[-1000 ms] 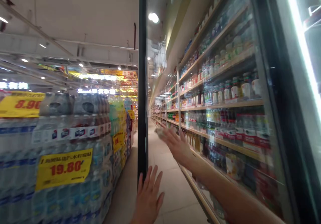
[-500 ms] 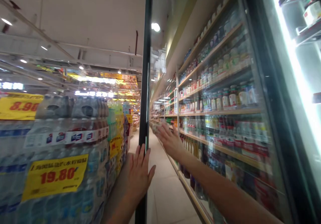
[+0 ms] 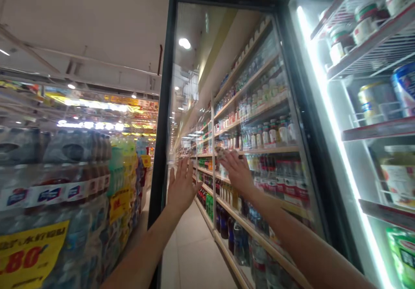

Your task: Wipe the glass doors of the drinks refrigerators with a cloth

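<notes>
A glass door (image 3: 194, 25) with a black frame stands swung out in front of me. My left hand (image 3: 182, 187) lies flat on the glass beside the door's left frame, fingers spread, holding nothing. My right hand (image 3: 238, 172) is further right, pressing a small crumpled, mottled cloth (image 3: 222, 152) against the pane. Its fingers cover most of the cloth, so only the upper left part shows. Behind the glass, shelves of bottles (image 3: 269, 131) are visible, partly as see-through and partly perhaps as reflection.
To the right is the lit refrigerator (image 3: 356, 129), with jars (image 3: 366, 27) and packs on wire shelves. Stacked shrink-wrapped bottles (image 3: 55, 189) with a yellow price sign (image 3: 32, 254) stand at left. The tiled aisle floor (image 3: 188, 254) runs ahead.
My left hand has moved from the door's frame edge onto the glass. The right hand with the cloth has shifted to the right across the pane. The view has turned right, showing more refrigerator.
</notes>
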Demonstrator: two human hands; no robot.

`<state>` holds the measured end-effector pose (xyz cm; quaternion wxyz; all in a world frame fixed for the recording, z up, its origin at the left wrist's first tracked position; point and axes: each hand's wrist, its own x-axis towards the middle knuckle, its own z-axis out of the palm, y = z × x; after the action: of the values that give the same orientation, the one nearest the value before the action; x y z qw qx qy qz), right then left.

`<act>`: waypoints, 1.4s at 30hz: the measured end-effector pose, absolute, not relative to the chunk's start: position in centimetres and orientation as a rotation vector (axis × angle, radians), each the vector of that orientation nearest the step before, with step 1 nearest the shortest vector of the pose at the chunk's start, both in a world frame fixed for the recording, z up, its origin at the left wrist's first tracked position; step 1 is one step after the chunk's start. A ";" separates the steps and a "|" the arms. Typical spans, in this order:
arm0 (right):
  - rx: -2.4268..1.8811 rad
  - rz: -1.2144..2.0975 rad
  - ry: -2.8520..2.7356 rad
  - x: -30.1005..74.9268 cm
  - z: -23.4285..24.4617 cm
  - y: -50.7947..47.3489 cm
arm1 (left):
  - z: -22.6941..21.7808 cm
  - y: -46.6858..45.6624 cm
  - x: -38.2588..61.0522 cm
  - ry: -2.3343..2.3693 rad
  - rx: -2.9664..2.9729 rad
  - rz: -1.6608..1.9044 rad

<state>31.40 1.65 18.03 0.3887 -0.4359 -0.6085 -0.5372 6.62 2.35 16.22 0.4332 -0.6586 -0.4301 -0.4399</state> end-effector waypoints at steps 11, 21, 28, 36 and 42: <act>-1.250 -1.313 -1.513 37.2 19.1 0.1 | 17.1 2.6 9.2 -1.102 -1.623 -1.083; -1.356 -1.116 -1.250 38.6 20.9 -0.3 | 18.2 2.2 9.0 -1.113 -1.659 -1.029; -1.359 -1.012 -1.171 38.4 22.8 -0.8 | 18.6 2.4 8.4 -1.097 -1.657 -0.989; -1.150 -1.253 -1.591 33.0 23.4 1.1 | 19.7 2.3 8.3 -1.152 -1.642 -1.027; -1.215 -1.150 -1.314 33.3 24.3 1.0 | 21.7 1.8 8.2 -1.189 -1.632 -1.047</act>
<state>33.32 1.01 24.31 0.4858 -0.4994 -0.5398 -0.4724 8.17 1.78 21.65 0.4202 -0.6510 -0.4746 -0.4176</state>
